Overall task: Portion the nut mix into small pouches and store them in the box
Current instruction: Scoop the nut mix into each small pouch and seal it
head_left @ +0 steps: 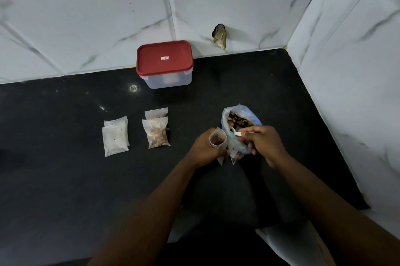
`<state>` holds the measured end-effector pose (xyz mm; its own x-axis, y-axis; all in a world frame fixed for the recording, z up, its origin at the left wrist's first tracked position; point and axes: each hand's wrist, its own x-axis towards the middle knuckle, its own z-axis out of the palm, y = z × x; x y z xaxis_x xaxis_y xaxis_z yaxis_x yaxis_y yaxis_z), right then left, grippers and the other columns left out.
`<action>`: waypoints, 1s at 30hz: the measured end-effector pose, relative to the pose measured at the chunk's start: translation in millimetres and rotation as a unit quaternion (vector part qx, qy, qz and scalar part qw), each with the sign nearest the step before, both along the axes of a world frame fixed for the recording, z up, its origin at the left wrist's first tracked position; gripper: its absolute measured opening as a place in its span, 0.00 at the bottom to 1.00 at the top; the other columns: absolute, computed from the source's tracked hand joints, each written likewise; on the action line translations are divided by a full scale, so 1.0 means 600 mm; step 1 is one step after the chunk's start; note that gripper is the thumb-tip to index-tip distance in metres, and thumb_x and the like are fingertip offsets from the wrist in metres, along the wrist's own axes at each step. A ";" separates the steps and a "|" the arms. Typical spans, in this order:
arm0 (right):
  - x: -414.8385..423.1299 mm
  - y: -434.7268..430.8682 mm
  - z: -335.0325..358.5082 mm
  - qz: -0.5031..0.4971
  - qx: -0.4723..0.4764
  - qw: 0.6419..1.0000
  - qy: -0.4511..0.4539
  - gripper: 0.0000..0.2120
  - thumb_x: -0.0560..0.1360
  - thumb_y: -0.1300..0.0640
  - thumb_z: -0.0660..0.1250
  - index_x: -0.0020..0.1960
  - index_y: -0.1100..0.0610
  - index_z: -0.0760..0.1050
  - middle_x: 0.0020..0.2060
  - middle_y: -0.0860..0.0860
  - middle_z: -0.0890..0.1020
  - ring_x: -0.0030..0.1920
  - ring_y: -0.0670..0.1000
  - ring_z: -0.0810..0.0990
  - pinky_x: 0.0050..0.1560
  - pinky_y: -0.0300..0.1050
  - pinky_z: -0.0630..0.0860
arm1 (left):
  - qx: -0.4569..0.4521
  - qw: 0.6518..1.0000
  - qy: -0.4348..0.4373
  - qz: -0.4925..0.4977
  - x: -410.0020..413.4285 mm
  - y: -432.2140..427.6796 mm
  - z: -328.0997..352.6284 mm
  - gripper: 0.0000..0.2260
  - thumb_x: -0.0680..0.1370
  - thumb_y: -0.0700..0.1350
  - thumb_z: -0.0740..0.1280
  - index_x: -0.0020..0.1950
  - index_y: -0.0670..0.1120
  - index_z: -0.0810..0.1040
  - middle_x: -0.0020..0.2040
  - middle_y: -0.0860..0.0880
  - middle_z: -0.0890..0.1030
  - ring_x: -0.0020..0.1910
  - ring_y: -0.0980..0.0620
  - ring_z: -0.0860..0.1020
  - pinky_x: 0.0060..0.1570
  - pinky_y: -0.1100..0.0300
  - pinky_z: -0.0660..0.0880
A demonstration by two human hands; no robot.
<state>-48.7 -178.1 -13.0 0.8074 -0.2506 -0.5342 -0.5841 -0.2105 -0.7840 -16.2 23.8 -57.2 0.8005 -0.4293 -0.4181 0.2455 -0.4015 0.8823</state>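
**Q:** Two hands are in view, so what is each one doing?

**Me:** My left hand (pixel 206 146) is curled around a small clear pouch (pixel 218 142), gripping it upright with its mouth open; a few dark pieces lie inside. My right hand (pixel 263 143) pinches a white spoon (pixel 238 133) between fingers and thumb, its bowl dipped into the big bag of nut mix (pixel 239 123), which stands open just beside the pouch, touching it low down.

**Q:** What else is on the desk?

**Me:** The black desk (pixel 65 179) carries two filled pouches (pixel 157 131), overlapping, left of my hands. Further left lie two pale pouches (pixel 115 136), also overlapping; I cannot tell their contents. The box (pixel 165 64), clear with a red lid (pixel 164 57) shut on it, stands at the back against the white marbled wall (pixel 86 16), well apart from my hands. A broken hole (pixel 220 36) shows in the wall right of the box.

**Q:** Does anything block the way to the box?

**Me:** No, the desk between is bare.
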 end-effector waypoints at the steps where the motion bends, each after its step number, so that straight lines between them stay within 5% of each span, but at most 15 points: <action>1: -0.001 -0.004 0.002 -0.031 0.042 0.998 0.016 0.07 0.80 0.61 0.67 0.56 0.57 0.82 0.42 0.52 0.88 0.30 0.44 0.76 0.29 0.37 0.73 | 0.002 1.000 0.001 -0.002 0.001 0.000 -0.001 0.20 0.69 0.42 0.79 0.59 0.50 0.79 0.56 0.50 0.84 0.56 0.53 0.83 0.61 0.42 0.80; 16: 0.004 0.000 0.022 -0.167 0.249 0.952 0.062 0.09 0.81 0.61 0.66 0.59 0.58 0.81 0.45 0.54 0.88 0.34 0.44 0.81 0.35 0.37 0.75 | 0.006 1.000 -0.016 -0.022 0.005 0.004 0.004 0.20 0.70 0.41 0.79 0.59 0.50 0.79 0.56 0.51 0.84 0.57 0.55 0.83 0.62 0.46 0.79; 23: -0.017 -0.031 0.030 -0.173 0.272 0.945 0.046 0.11 0.81 0.60 0.66 0.61 0.58 0.80 0.48 0.53 0.87 0.33 0.43 0.80 0.29 0.33 0.74 | 0.005 0.998 -0.059 0.014 -0.005 0.004 0.010 0.18 0.72 0.40 0.79 0.58 0.50 0.78 0.54 0.53 0.83 0.53 0.62 0.82 0.50 0.65 0.79; 30: -0.031 -0.036 0.043 -0.164 0.319 0.933 0.014 0.11 0.79 0.58 0.67 0.61 0.58 0.80 0.48 0.53 0.87 0.34 0.44 0.79 0.30 0.33 0.75 | 0.023 0.991 -0.122 0.047 -0.005 0.002 0.013 0.21 0.69 0.46 0.82 0.57 0.53 0.77 0.54 0.54 0.81 0.53 0.59 0.81 0.54 0.59 0.81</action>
<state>-67.3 -199.7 13.1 0.7260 -0.1059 -0.6795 -0.5578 0.4872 -0.6719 -19.1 25.3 -49.3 0.9159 -0.3333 -0.2237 0.0646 -0.4277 0.9016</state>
